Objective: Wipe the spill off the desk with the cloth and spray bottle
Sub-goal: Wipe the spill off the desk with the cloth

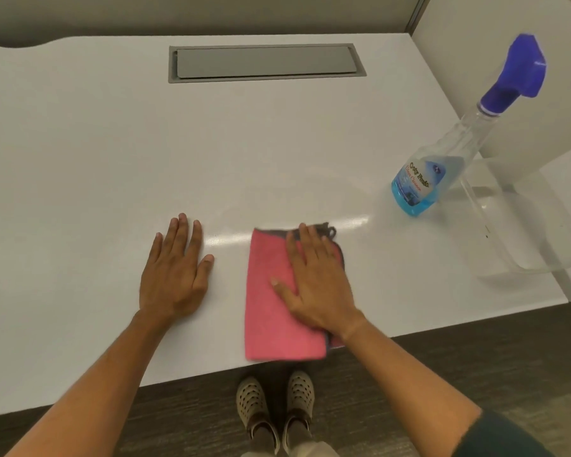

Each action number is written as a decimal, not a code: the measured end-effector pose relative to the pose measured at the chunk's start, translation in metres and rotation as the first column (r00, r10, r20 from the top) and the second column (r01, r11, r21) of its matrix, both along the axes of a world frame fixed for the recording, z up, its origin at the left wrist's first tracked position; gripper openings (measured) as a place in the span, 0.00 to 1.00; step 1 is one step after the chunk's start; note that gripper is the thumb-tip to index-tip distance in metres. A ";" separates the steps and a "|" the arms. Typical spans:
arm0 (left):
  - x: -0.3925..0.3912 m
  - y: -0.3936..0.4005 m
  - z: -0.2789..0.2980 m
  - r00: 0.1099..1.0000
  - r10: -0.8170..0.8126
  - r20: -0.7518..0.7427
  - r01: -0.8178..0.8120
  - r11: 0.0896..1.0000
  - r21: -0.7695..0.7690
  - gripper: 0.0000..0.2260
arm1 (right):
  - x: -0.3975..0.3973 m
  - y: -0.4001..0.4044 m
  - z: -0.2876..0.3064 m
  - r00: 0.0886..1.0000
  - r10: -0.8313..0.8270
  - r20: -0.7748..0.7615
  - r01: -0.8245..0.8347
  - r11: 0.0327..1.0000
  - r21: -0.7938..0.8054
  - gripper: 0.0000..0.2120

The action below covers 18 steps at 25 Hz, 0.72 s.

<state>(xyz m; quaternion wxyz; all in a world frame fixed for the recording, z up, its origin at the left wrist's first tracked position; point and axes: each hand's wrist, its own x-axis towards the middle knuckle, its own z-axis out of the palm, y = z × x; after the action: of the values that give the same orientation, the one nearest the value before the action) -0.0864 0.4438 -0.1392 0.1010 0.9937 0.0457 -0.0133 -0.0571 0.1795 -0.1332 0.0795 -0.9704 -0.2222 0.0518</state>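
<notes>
A folded pink cloth (pixel 271 301) with a grey edge lies on the white desk (pixel 112 143) near the front edge. My right hand (pixel 314 282) rests flat on the cloth's right half, fingers spread, pressing it down. My left hand (pixel 175 272) lies flat and bare on the desk just left of the cloth, holding nothing. A clear spray bottle (pixel 442 159) with blue liquid and a blue trigger head stands upright at the right, apart from both hands. A faint wet sheen (pixel 277 206) shows on the desk beyond the cloth.
A grey cable hatch (pixel 264 62) is set into the desk at the back. A clear plastic stand (pixel 521 225) sits at the right edge beside a white partition (pixel 508 44). My shoes (pixel 274 404) stand on the dark floor below the desk's front edge.
</notes>
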 end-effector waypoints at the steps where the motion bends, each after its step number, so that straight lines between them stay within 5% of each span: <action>1: 0.000 0.000 0.000 1.000 0.001 -0.002 -0.001 1.000 -0.002 0.30 | -0.016 -0.013 -0.002 0.999 0.039 -0.010 -0.039 0.999 0.011 0.40; 5: -0.001 0.000 0.000 1.000 0.011 0.003 -0.011 1.000 -0.008 0.30 | -0.012 -0.066 -0.003 0.994 -0.110 -0.001 0.109 0.994 -0.013 0.39; 10: 0.000 -0.002 -0.001 1.000 0.018 -0.003 -0.018 0.999 0.028 0.29 | 0.072 -0.027 0.004 0.923 -0.386 -0.013 0.386 0.923 -0.003 0.40; 16: -0.001 0.001 0.000 1.000 0.005 -0.011 -0.005 1.000 0.012 0.30 | 0.024 -0.015 -0.002 0.994 0.109 -0.005 -0.109 0.994 -0.029 0.38; 18: -0.001 0.000 0.002 1.000 0.008 -0.007 -0.008 1.000 0.007 0.30 | 0.021 -0.044 0.000 0.990 0.143 -0.016 -0.144 0.989 -0.044 0.37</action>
<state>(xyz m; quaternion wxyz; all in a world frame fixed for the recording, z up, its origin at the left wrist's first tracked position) -0.0871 0.4443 -0.1377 0.0974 0.9939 0.0501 -0.0162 -0.0362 0.1357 -0.1327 0.0551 -0.9530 -0.2897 0.0687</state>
